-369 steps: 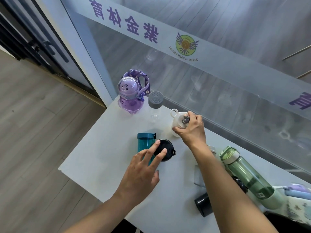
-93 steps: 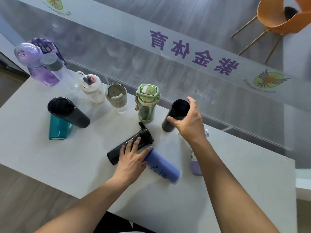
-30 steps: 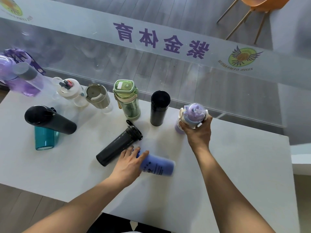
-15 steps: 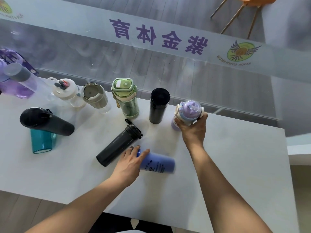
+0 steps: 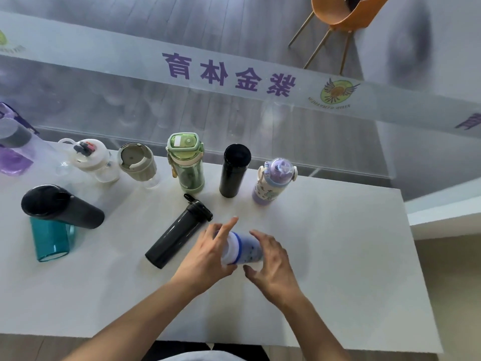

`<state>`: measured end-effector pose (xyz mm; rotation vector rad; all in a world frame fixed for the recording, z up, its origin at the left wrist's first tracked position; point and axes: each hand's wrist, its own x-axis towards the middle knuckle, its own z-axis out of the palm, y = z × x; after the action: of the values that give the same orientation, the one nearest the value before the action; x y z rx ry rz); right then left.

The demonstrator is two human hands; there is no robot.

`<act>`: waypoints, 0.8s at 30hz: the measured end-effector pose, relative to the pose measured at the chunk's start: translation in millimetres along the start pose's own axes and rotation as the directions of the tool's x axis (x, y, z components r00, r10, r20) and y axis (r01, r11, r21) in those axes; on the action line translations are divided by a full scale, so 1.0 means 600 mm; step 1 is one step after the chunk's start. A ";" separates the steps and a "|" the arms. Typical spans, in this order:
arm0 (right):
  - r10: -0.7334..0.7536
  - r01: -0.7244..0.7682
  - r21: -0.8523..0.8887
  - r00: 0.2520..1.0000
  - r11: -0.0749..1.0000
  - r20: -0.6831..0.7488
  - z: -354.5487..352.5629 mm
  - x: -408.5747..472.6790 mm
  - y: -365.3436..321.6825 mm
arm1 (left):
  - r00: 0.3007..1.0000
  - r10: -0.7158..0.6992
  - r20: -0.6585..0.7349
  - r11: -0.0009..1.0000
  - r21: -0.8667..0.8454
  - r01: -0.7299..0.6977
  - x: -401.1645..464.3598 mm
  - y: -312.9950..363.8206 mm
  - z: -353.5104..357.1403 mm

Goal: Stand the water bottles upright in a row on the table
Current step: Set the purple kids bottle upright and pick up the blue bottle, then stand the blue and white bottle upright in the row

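Along the far edge of the white table (image 5: pixel 338 256) several bottles stand upright: a white-lidded one (image 5: pixel 89 158), a grey-lidded one (image 5: pixel 138 162), a green one (image 5: pixel 187 162), a slim black one (image 5: pixel 234 170) and a lilac child's bottle (image 5: pixel 273 181). A dark grey bottle (image 5: pixel 179 233) lies on its side in the middle. My left hand (image 5: pixel 208 254) grips a blue bottle (image 5: pixel 243 248), blurred and tilted above the table. My right hand (image 5: pixel 273 267) curls around its right side, fingers apart, touching or nearly touching it.
At the left a black tumbler (image 5: pixel 59 207) stands over a teal bottle (image 5: pixel 52 238). A purple bottle (image 5: pixel 13 152) sits at the far left edge. A glass wall with purple lettering runs behind the table. An orange chair (image 5: pixel 343 11) stands beyond it.
My right hand has let go of the lilac bottle, which now stands in the row, and has come back to the blue bottle. My left hand has lifted the blue bottle off the table.
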<state>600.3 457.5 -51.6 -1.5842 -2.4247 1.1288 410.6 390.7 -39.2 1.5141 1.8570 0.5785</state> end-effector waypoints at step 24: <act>0.168 0.006 0.460 0.927 0.888 -0.336 -0.117 0.050 0.142 | 0.989 -0.004 -0.145 0.984 0.174 0.030 0.023 0.090 0.048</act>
<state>680.2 539.1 -59.9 -1.5751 -1.7149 1.1717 466.4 414.5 -23.9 1.6039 2.0766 0.5407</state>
